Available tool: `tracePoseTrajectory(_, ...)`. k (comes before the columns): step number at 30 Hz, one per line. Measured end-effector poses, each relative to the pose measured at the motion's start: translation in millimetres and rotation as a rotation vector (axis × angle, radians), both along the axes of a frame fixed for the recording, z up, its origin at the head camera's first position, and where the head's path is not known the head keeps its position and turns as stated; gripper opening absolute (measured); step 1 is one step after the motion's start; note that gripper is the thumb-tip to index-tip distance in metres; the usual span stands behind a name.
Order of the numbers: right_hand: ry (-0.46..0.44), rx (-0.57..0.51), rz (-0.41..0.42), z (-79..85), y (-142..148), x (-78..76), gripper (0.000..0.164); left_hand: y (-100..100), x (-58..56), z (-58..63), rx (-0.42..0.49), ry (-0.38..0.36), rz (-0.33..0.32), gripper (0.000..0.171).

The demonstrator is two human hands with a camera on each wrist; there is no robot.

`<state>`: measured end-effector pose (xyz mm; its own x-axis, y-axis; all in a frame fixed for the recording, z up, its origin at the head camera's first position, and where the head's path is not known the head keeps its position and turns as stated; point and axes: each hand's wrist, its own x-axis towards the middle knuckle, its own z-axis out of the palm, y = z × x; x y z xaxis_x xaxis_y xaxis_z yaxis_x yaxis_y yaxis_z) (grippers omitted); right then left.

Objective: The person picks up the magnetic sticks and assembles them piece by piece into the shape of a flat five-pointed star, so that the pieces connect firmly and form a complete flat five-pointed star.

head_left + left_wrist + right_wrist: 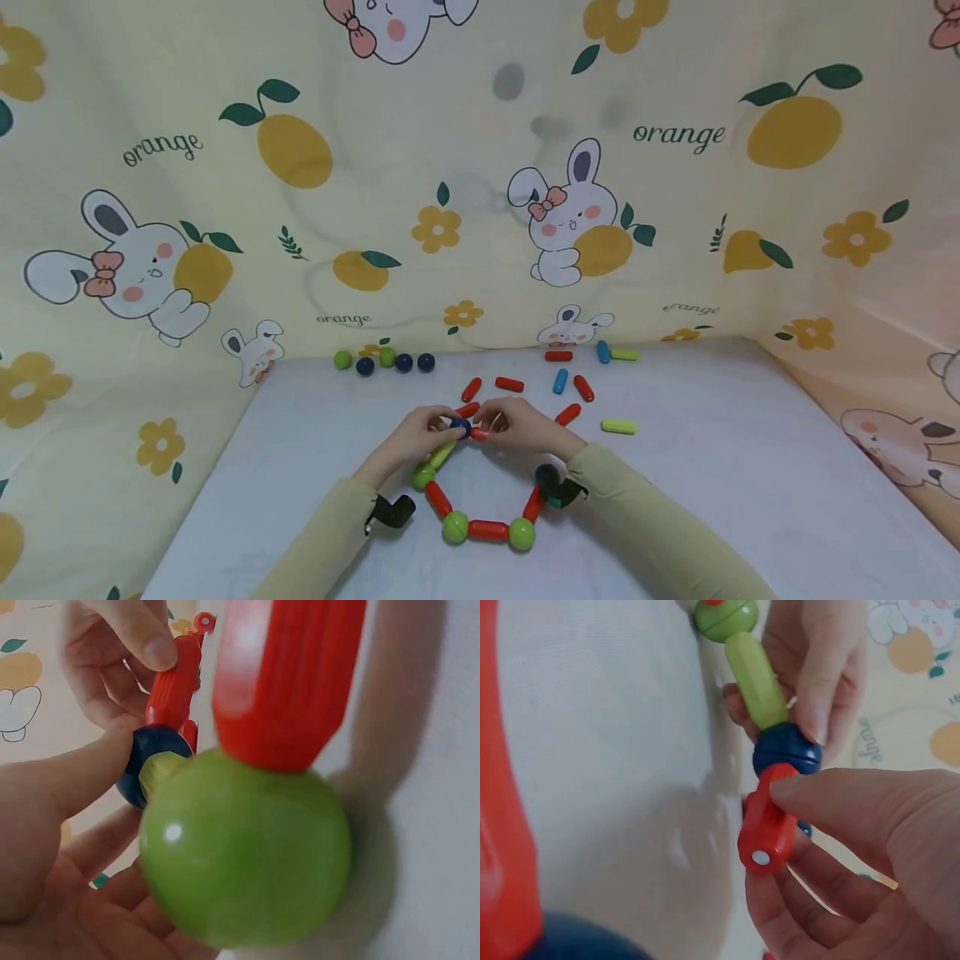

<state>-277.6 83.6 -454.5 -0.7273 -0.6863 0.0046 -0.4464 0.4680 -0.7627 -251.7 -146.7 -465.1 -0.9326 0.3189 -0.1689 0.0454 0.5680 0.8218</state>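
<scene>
My left hand (408, 440) pinches a dark blue ball (786, 748) between thumb and fingers. In my right hand (525, 423) is a short red rod (769, 825), whose inner end touches that ball. A round silvery spot shows on the rod's free end. From the ball a yellow-green rod (756, 679) runs to a green ball (423, 476). The chain continues along a red rod (438, 501), a second green ball (455, 527), another red rod (489, 531) and a third green ball (522, 534). A further red rod (533, 505) leads up beside my right wrist to a dark ball (547, 477).
Green and dark blue balls (404, 362) stand in a row at the back left. Loose red rods (509, 384), blue rods (560, 382) and yellow-green rods (618, 427) lie behind and right of my hands. A printed curtain (480, 275) borders the white table (712, 483).
</scene>
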Motion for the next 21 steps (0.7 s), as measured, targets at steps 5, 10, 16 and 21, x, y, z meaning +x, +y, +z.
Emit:
tracePoseTrajectory(5, -0.007, -0.028, -0.023, 6.6, 12, 2.6, 0.027, -1, 0.0, -0.4, 0.013, 0.002, 0.006, 0.034)
tracePoseTrajectory(10, -0.014, -0.029, -0.076, 12.1, 34, 8.3, 0.027, 0, 1.0, -0.3, 0.008, 0.006, 0.019, 0.036)
tracePoseTrajectory(16, -0.071, 0.028, -0.171, 13.6, 68, 23.9, 0.026, 0, -0.3, -0.9, 0.000, -0.005, 0.032, 0.036)
tracePoseTrajectory(21, -0.178, 0.077, -0.125, 5.0, 87, 39.8, 0.029, -1, -1.5, -2.2, -0.005, -0.013, 0.035, 0.038)
